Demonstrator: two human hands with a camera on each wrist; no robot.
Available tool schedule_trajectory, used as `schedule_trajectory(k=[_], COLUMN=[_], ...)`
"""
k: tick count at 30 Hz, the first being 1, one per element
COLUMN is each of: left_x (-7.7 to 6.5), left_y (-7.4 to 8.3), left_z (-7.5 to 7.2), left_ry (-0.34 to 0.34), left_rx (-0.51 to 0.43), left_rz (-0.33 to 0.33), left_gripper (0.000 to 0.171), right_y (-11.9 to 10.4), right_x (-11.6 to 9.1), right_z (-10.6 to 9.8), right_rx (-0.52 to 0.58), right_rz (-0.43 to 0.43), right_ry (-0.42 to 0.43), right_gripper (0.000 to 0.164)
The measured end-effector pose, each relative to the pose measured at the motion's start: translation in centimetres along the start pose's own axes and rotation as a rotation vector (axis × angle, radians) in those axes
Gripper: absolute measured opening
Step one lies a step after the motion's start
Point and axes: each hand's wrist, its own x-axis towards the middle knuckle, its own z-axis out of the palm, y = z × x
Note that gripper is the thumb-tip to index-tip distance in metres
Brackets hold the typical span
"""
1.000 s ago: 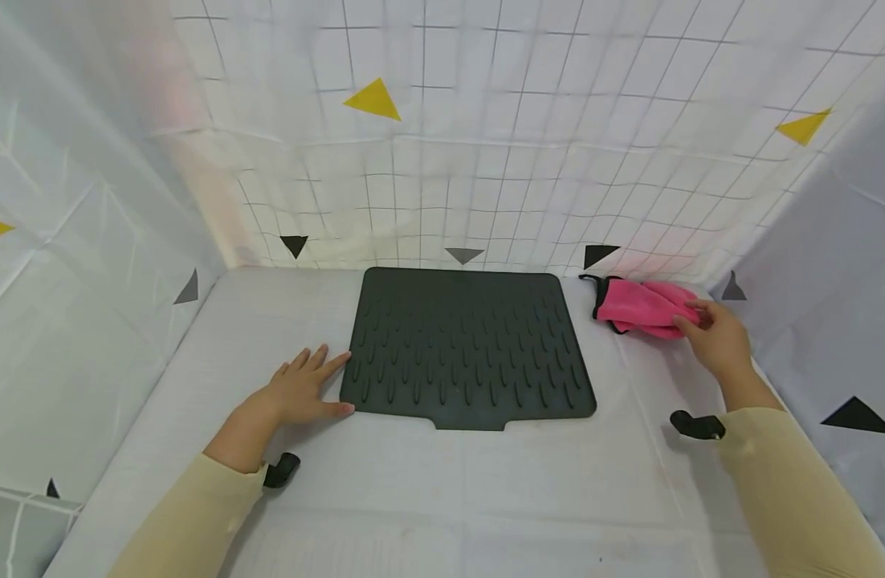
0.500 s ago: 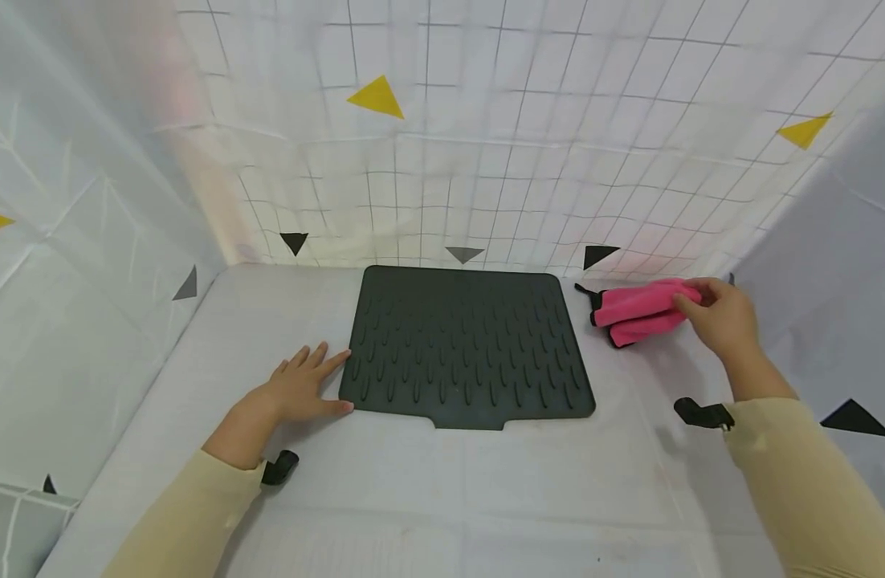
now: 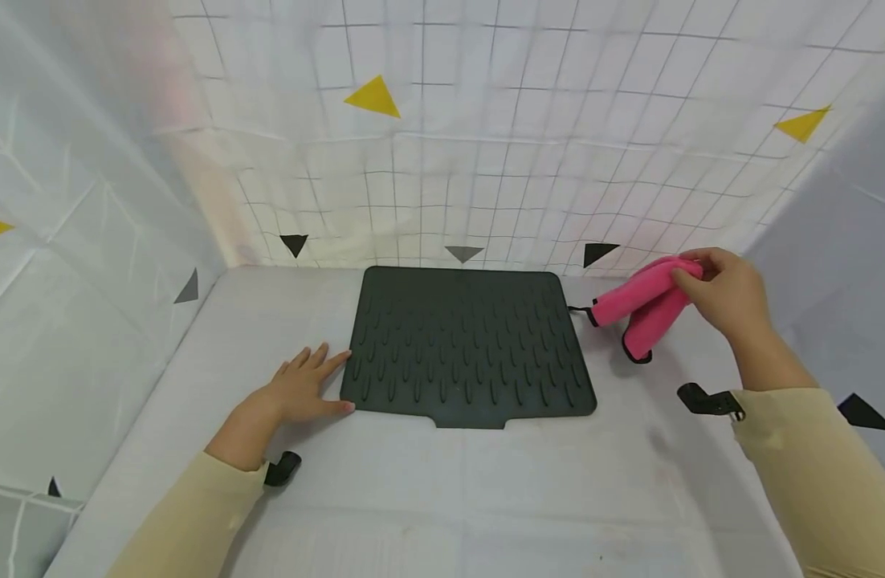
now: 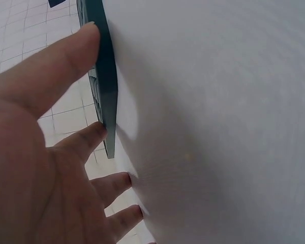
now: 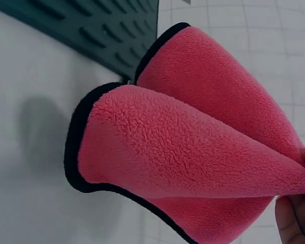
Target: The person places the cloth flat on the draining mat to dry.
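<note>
Plush pink cloth [image 5: 142, 142], ridged mat [image 3: 464, 345].

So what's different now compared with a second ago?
The right hand has raised the pink, black-edged plush cloth it was already pinching, and the cloth's loose ends now hang down. The left hand stays against the left edge of the dark ridged mat, which hasn't moved.

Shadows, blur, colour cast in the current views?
Head: bright, soft shadows on the white table; left wrist: dimmer, broad shadow beside the left hand; right wrist: pink cloth crisp in its pile, ridged mat softer and teal-tinted.
</note>
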Motion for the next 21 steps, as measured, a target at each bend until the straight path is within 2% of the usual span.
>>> schedule_trajectory(k=[13,17,21], left_x=[-0.1,-0.2,-0.2], left_y=[0.0,0.1,0.1], left_z=[0.1,0.1,0.0], left_ry=[0.022,0.022,0.022], left_rx=[-0.01,-0.008,-0.002], left_rz=[0.009,0.009,0.012], left_gripper=[0.09,0.089,0.089], right_y=[-5.6,-7.1,-8.6], right_x=[-0.3,-0.1,0.0], right_z=[-2.1,-2.5,-2.8], right_rx=[-0.033,-0.025,0.019], right_rz=[-0.117,-0.126,-0.122], right_ry=[-0.042,-0.074,-0.142], right_gripper=[0.055,0.054,0.054])
